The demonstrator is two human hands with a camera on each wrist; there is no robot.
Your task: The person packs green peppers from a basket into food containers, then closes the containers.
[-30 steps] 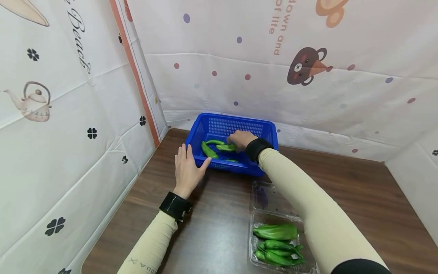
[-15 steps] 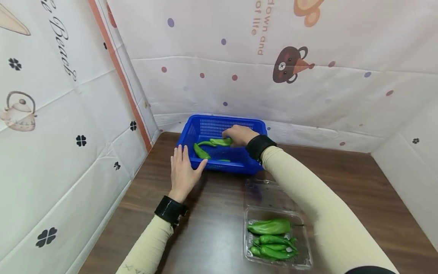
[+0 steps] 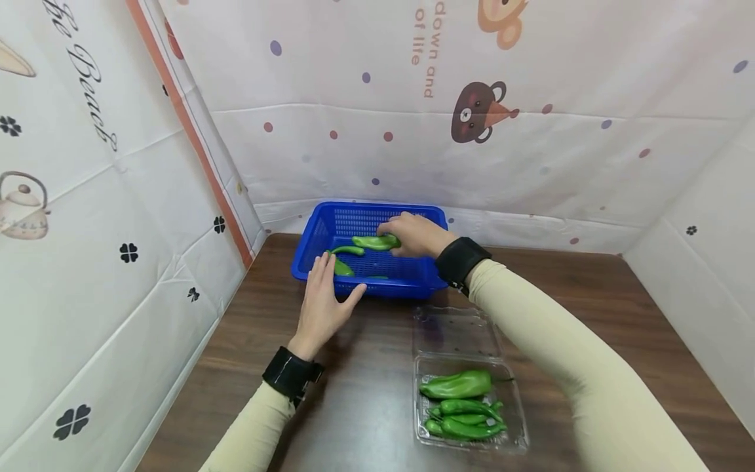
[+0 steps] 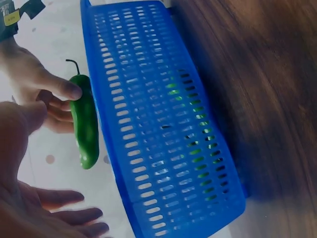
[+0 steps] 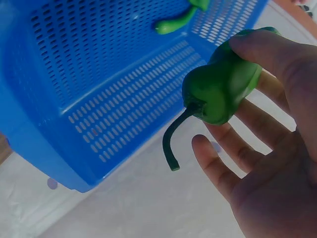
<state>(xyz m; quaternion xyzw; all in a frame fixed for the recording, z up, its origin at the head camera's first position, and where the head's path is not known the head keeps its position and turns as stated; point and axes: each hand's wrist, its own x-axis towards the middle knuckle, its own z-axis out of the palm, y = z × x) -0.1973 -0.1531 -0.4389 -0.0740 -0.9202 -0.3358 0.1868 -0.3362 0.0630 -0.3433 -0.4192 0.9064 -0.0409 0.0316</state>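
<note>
My right hand (image 3: 415, 235) pinches a long green pepper (image 3: 375, 242) between thumb and fingers over the blue plastic basket (image 3: 371, 284). The right wrist view shows this pepper (image 5: 220, 91) close up, its curved stem pointing away from the hand. In the left wrist view the pepper (image 4: 85, 124) hangs beyond the basket's rim line. My left hand (image 3: 321, 305) reaches to the basket's front left rim with its fingers straight and thumb spread, holding nothing. Inside the basket lie a thin curved pepper (image 3: 348, 250) and a wider one (image 3: 343, 267), partly behind the left fingers.
An open clear plastic clamshell box (image 3: 516, 419) with several green peppers (image 3: 466, 419) in it stands on the brown wooden table (image 3: 360, 373), nearer than the basket. Its lid (image 3: 457, 331) lies folded back toward the basket. White printed sheets (image 3: 330, 170) hang behind and at the sides.
My right hand has lifted the pepper off the basket's bottom. My left hand has shifted slightly right along the front rim, now overlapping the wider pepper. The head view has swung right.
</note>
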